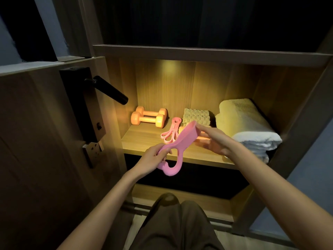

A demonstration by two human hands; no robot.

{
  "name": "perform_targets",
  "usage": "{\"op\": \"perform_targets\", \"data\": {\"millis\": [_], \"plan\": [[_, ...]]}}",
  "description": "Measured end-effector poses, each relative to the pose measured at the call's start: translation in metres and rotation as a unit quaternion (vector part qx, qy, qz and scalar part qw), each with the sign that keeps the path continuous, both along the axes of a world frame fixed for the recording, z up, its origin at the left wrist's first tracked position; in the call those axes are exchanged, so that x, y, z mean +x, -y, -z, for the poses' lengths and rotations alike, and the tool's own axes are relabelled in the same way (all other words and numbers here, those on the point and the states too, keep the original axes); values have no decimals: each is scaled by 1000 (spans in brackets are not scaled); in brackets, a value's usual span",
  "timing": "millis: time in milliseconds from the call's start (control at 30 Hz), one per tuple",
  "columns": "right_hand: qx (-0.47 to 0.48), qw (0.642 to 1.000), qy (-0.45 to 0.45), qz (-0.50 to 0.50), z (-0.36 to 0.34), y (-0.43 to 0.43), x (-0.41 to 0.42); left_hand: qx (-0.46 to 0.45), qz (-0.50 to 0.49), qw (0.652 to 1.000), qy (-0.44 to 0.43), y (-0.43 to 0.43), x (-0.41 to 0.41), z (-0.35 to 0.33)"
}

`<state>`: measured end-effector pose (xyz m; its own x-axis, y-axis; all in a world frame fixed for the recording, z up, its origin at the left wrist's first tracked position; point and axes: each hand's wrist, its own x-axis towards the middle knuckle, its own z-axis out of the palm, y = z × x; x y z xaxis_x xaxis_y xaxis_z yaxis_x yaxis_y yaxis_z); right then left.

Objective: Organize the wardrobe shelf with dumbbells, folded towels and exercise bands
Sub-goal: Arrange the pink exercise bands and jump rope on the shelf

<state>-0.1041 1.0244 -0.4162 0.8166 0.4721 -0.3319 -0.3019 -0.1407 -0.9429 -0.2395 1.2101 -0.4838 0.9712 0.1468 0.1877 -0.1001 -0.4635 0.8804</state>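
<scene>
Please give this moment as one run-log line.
left hand grips wide pink band | right hand pinches its other end | shelf: dumbbells, thin band, towels

The wide band (182,139) is showing a flat bubble-gum pink with no print. Toward the middle of the shelf (142,141), the thin bands (169,132) are looking a paler salmon pink. The dumbbells (148,117) at the back left corner are glowing plain orange. The small towel (196,117) at the back edge is showing a yellow-tan waffle weave. The large towels (248,127) along the right edge are running from cream to white. The shelf is showing honey-coloured wood grain, and the door handle (110,90) is looking matt black.
</scene>
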Motion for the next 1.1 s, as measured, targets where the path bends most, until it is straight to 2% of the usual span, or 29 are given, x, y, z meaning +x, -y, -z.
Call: {"op": "perform_targets", "data": {"millis": [100, 200, 300, 400, 500, 633, 700, 767, 867, 967, 1033, 1100], "plan": [[-44, 995, -31, -83, 17, 0, -6, -61, -5, 998, -13, 5, 1, -6], [-26, 985, -63, -160, 31, -2, -17, -159, -40, 986, -29, 13, 0, -9], [-13, 983, -49, -177, 37, -9, -28, -227, -48, 971, -52, 20, -3, -7], [-36, 990, 22, -136, 42, -17, -33, -302, -47, 951, -54, 24, -8, -1], [-50, 982, 125, -136, 42, -22, -32, -322, -73, 941, -73, 21, -9, 8], [-36, 963, 205, -170, 28, -21, -24, -347, -80, 917, -178, 11, -8, 26], [-36, 951, 235, -197, 20, -21, -19, -373, -63, 899, -222, 5, -5, 33], [-51, 938, 266, -216, 12, -23, -13, -445, -47, 861, -240, 2, 2, 36], [-65, 921, 298, -244, 8, -29, -9, -575, -49, 795, -185, 3, 14, 34], [-85, 912, 315, -249, 14, -37, -4, -650, -90, 749, -93, -2, 28, 38], [-109, 909, 322, -242, 23, -44, 3, -677, -106, 726, -60, -13, 33, 40], [-138, 909, 320, -228, 34, -51, 12, -683, -113, 720, -48, -28, 35, 40]]}}
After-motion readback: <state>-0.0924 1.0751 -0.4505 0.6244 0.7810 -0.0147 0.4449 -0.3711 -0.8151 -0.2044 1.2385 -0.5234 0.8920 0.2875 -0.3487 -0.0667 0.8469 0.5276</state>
